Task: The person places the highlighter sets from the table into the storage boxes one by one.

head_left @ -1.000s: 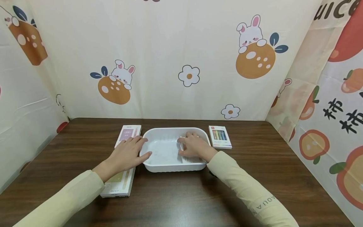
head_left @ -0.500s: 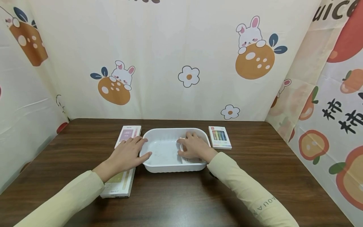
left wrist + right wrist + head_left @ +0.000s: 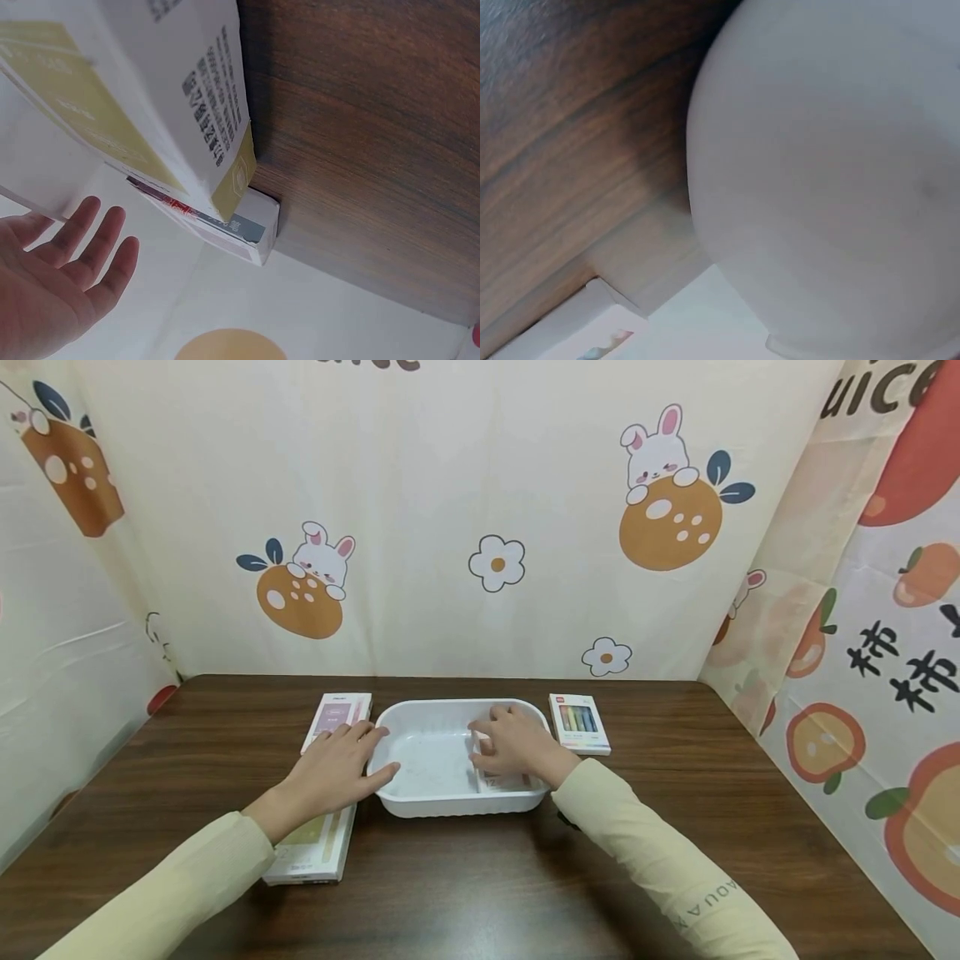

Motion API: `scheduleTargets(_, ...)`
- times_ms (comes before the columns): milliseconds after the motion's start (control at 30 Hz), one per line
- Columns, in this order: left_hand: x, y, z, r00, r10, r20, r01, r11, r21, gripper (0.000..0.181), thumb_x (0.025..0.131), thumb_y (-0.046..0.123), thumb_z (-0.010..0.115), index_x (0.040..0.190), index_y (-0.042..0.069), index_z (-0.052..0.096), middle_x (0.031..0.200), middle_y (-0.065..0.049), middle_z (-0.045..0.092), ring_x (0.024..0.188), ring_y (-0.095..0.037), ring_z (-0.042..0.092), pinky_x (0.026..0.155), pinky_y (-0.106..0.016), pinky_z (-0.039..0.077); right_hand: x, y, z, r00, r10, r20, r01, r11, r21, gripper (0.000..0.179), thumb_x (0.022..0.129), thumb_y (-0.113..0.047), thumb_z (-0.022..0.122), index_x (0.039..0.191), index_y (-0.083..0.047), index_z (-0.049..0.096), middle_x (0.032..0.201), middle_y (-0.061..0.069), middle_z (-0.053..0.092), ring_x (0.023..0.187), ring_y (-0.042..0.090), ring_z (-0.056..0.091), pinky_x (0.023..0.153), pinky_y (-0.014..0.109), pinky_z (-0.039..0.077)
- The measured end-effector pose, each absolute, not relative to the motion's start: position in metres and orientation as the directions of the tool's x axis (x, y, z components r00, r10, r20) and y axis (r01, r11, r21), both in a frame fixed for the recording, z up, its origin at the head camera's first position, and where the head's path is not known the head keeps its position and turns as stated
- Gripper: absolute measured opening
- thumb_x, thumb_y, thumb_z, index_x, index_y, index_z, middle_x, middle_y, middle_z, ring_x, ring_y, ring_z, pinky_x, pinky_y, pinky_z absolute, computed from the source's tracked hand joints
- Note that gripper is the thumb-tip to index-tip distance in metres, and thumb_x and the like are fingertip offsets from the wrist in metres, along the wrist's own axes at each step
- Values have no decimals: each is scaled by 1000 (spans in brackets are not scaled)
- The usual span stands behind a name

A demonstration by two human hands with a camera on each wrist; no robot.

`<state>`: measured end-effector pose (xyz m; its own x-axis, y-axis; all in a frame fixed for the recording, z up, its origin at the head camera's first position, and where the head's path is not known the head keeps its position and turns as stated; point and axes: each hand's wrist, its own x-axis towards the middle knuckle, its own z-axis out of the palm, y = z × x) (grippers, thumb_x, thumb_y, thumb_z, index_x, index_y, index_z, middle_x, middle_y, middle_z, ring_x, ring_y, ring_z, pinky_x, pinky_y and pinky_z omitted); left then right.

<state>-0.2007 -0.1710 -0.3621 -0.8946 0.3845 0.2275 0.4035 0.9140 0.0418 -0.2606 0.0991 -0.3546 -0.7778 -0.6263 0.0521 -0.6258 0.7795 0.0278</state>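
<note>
A white rectangular plastic tray (image 3: 450,807) stands in the middle of the table in the head view; its wall (image 3: 817,172) fills much of the right wrist view. Inside, at the right end, lies a white box marked 12 (image 3: 501,782). My right hand (image 3: 517,745) reaches over the rim and holds this box, fingers bent at its left edge; the hand covers most of it. My left hand (image 3: 337,768) lies along the tray's left rim, fingers spread and loosely bent. In the left wrist view, this hand's fingers (image 3: 94,247) grip nothing.
A purple-labelled box (image 3: 336,712) lies left of the tray, beyond the left hand. Nearer, partly under the left forearm, lies a yellow-green-labelled box (image 3: 318,852). Right of the tray lies a box picturing coloured sticks (image 3: 580,724). A printed curtain (image 3: 420,610) hangs behind the table.
The right hand has shifted slightly right relative to the tray, and a little more of the white box shows between its fingers. The left hand and the tray stay in place.
</note>
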Motion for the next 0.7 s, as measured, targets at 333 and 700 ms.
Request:
scheduleTargets(333,-201,-171,-361,-896,383,226,402,914,46,60,85,54,47,125,9,52,123,-14,55,108,-34,53,85,-53,40,-260,103,-343,-828,-556,73,-556,831,10,48,80,-45,53,125,-26,55,113,6,55,96,26,50,75,45,47)
scheduleTargets(700,-201,-171,-361,-895,385,224,403,914,42,61,85,55,47,125,9,53,123,-14,55,108,-34,53,85,-53,41,-260,114,-331,-851,-511,120,-516,857,-14,50,82,-46,57,127,-24,54,117,5,55,101,26,50,84,48,44)
